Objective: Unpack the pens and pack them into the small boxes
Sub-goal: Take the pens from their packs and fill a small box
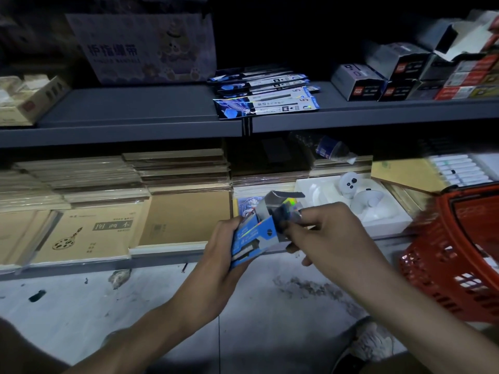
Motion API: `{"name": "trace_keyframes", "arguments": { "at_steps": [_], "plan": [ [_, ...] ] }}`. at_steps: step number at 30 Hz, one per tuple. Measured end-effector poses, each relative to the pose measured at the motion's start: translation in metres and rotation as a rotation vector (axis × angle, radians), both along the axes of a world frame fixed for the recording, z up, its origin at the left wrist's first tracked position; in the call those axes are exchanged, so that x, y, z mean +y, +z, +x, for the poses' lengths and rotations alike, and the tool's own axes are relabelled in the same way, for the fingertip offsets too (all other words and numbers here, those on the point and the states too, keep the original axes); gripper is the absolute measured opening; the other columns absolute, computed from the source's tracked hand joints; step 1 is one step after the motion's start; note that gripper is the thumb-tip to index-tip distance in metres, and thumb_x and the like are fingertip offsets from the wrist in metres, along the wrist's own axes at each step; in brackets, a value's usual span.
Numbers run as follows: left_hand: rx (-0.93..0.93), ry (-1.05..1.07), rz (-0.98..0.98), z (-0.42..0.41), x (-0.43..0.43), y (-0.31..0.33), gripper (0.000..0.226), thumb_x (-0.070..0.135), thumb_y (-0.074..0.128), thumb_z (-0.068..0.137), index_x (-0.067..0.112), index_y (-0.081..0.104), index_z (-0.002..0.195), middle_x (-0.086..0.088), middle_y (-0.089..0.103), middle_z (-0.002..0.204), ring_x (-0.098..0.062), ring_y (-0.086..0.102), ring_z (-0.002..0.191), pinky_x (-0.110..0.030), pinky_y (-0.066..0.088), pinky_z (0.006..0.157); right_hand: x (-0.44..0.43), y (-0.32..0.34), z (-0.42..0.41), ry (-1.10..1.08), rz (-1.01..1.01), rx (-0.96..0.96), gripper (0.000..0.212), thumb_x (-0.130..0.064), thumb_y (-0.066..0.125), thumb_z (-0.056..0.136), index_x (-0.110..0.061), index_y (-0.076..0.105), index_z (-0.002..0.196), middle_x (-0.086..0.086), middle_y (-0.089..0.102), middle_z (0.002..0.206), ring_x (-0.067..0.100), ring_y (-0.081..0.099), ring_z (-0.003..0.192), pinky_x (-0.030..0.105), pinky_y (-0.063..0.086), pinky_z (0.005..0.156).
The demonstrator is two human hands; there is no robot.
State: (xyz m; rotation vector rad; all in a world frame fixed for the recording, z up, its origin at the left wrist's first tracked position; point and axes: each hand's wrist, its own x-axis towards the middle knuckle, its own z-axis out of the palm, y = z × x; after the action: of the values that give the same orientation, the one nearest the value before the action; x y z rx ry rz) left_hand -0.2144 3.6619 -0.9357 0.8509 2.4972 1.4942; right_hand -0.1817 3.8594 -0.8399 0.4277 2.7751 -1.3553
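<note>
Just below the middle of the frame, the left hand grips a small blue box, its fingers curled round the box's lower half. The box tilts up to the right, and its grey top flap stands open. At that open end the right hand pinches a dark pen pack with a holographic sheen between thumb and fingertips. The pack touches the mouth of the box, but motion blur hides how far in it sits.

Behind the hands, right of centre, a white moulded tray on the lower shelf holds two white controllers. Left of it lie stacks of tan sketchbooks wrapped in plastic. A red plastic basket fills the right edge of the frame.

On the grey upper shelf, at top centre, more pen packs lie fanned in a loose pile. To the upper right stand rows of grey, black and red small boxes, one with its end torn open. A purple printed carton sits at the upper left. A plastic bottle lies on its side just under the upper shelf. The floor below is pale and stained.
</note>
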Motion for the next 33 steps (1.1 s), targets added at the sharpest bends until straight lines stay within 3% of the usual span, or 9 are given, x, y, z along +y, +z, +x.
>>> {"name": "trace_keyframes", "arguments": {
  "at_steps": [6, 9, 12, 15, 18, 21, 24, 29, 33],
  "plan": [
    [0.033, 0.040, -0.025, 0.000, -0.006, -0.005, 0.059, 0.009, 0.061, 0.100, 0.042, 0.032, 0.140, 0.007, 0.046, 0.123, -0.020, 0.053, 0.112, -0.040, 0.050, 0.094, -0.015, 0.003, 0.003, 0.070, -0.156, -0.060, 0.033, -0.025, 0.050, 0.092, 0.002, 0.070, 0.088, 0.027, 0.067, 0.098, 0.043, 0.065, 0.090, 0.062, 0.056, 0.083],
    [0.113, 0.023, -0.081, 0.002, -0.007, -0.006, 0.062, 0.003, 0.060, 0.097, 0.038, 0.032, 0.139, 0.006, 0.044, 0.121, -0.019, 0.052, 0.107, -0.042, 0.050, 0.089, -0.013, 0.005, 0.003, 0.061, -0.172, -0.169, 0.030, -0.021, 0.052, 0.095, 0.006, 0.064, 0.090, 0.029, 0.063, 0.106, 0.039, 0.069, 0.094, 0.045, 0.054, 0.077],
    [0.137, 0.052, -0.082, 0.003, -0.007, -0.005, 0.059, -0.001, 0.060, 0.095, 0.031, 0.035, 0.138, 0.005, 0.042, 0.121, -0.019, 0.050, 0.105, -0.042, 0.050, 0.087, -0.015, 0.007, 0.003, 0.077, -0.167, -0.225, 0.036, -0.030, 0.056, 0.089, 0.003, 0.067, 0.094, 0.025, 0.065, 0.106, 0.038, 0.067, 0.101, 0.045, 0.054, 0.083],
    [0.161, 0.061, -0.070, 0.004, -0.005, -0.002, 0.061, -0.002, 0.060, 0.093, 0.031, 0.035, 0.138, 0.007, 0.041, 0.120, -0.017, 0.050, 0.105, -0.037, 0.050, 0.086, -0.018, 0.011, 0.001, 0.115, -0.195, -0.263, 0.039, -0.031, 0.056, 0.084, 0.004, 0.067, 0.097, 0.028, 0.062, 0.099, 0.030, 0.064, 0.082, 0.053, 0.055, 0.089],
    [0.162, 0.068, -0.064, 0.005, -0.003, -0.001, 0.066, -0.008, 0.061, 0.090, 0.032, 0.035, 0.138, 0.007, 0.041, 0.120, -0.018, 0.050, 0.107, -0.036, 0.049, 0.087, -0.018, 0.012, -0.001, 0.123, -0.214, -0.295, 0.032, -0.023, 0.056, 0.084, 0.002, 0.069, 0.100, 0.021, 0.061, 0.084, 0.022, 0.056, 0.080, 0.058, 0.051, 0.098],
    [0.161, 0.079, -0.068, 0.006, -0.003, -0.002, 0.068, -0.008, 0.061, 0.090, 0.032, 0.035, 0.139, 0.007, 0.042, 0.123, -0.019, 0.050, 0.109, -0.037, 0.050, 0.088, -0.016, 0.014, -0.003, 0.131, -0.197, -0.322, 0.048, -0.028, 0.053, 0.065, 0.002, 0.070, 0.098, 0.019, 0.063, 0.085, 0.031, 0.062, 0.085, 0.053, 0.055, 0.089],
    [0.169, 0.086, -0.065, 0.007, -0.003, -0.001, 0.067, -0.006, 0.061, 0.090, 0.032, 0.034, 0.139, 0.008, 0.041, 0.122, -0.018, 0.050, 0.107, -0.037, 0.050, 0.087, -0.015, 0.015, -0.005, 0.152, -0.165, -0.327, 0.053, -0.027, 0.052, 0.058, -0.002, 0.075, 0.099, 0.022, 0.072, 0.099, 0.036, 0.068, 0.099, 0.053, 0.054, 0.096],
    [0.165, 0.076, -0.091, 0.008, -0.003, -0.002, 0.069, -0.004, 0.061, 0.092, 0.037, 0.032, 0.139, 0.007, 0.042, 0.123, -0.019, 0.051, 0.107, -0.041, 0.050, 0.088, -0.015, 0.010, -0.004, 0.199, -0.076, -0.289, 0.024, -0.011, 0.054, 0.089, -0.011, 0.075, 0.102, 0.006, 0.050, 0.123, 0.022, 0.051, 0.111, 0.036, 0.046, 0.092],
    [0.145, 0.013, -0.040, 0.007, -0.001, 0.008, 0.059, 0.006, 0.058, 0.096, 0.037, 0.031, 0.138, 0.007, 0.041, 0.120, -0.017, 0.051, 0.105, -0.027, 0.048, 0.087, -0.016, 0.016, 0.009, 0.205, 0.018, -0.152, 0.027, -0.017, 0.050, 0.095, -0.022, 0.075, 0.106, -0.012, 0.039, 0.099, 0.017, 0.051, 0.099, 0.024, 0.040, 0.068]
  ]
}}
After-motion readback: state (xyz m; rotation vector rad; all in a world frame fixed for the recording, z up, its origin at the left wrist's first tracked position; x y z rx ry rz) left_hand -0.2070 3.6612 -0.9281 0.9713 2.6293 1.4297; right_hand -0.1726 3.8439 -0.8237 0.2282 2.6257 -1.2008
